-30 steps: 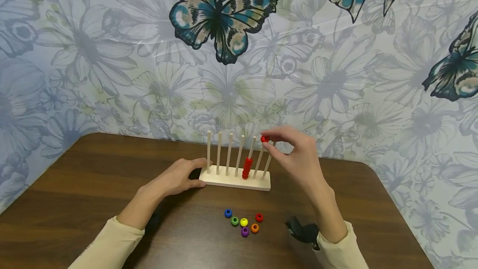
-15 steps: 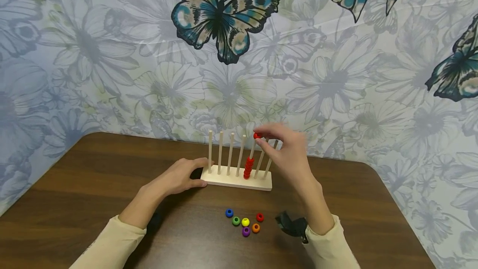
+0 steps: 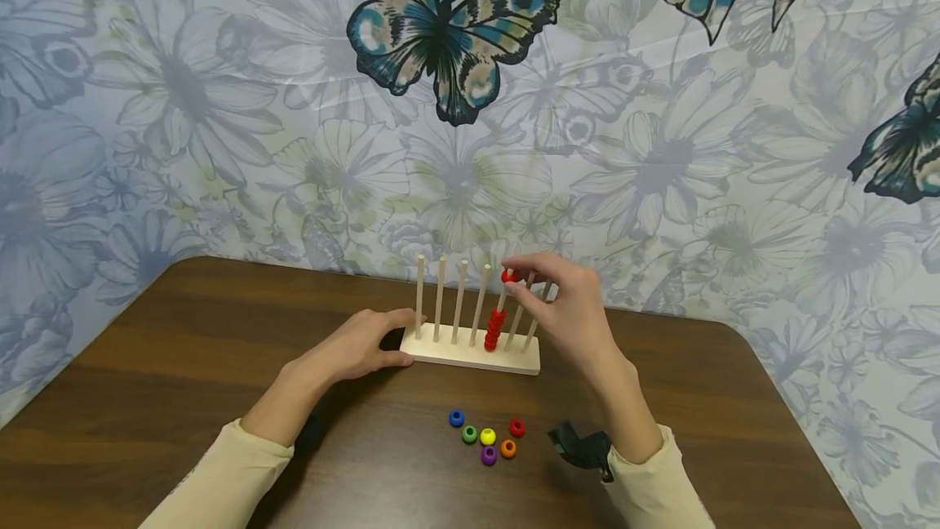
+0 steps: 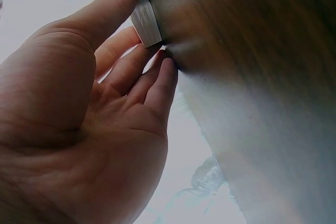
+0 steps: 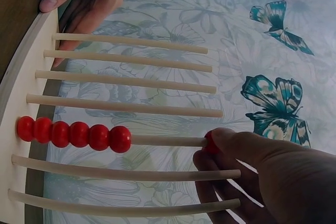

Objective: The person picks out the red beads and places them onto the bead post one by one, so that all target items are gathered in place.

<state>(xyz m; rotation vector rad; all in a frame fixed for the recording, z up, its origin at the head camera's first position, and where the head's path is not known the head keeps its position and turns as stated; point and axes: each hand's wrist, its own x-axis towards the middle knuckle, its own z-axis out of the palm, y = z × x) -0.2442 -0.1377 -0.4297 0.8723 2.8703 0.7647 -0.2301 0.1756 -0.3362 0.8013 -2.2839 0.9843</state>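
Observation:
A pale wooden base [image 3: 441,352] with several upright pegs stands on the table. Red beads [image 5: 79,135] are stacked on the third peg from the right, filling its lower part. At that peg's top, my right hand [image 3: 569,304] pinches another red bead [image 5: 211,142] between thumb and fingers; the bead sits right at the peg's tip. My left hand [image 3: 360,345] grips the left end of the base, thumb on the front edge and fingers behind. In the left wrist view the base's end [image 4: 147,22] shows between thumb and fingers.
In front of the base lie loose beads: blue [image 3: 456,418], green [image 3: 469,434], yellow [image 3: 488,437], purple [image 3: 489,455], orange [image 3: 508,449] and red [image 3: 517,428]. A black strap [image 3: 580,446] hangs by the right sleeve. A butterfly-patterned wall covering [image 3: 294,145] rises behind the table [image 3: 147,398].
My right hand has moved left with the red bead, from above the neighbouring peg to the stacked peg, then slightly down onto its tip. The left hand keeps its hold on the base.

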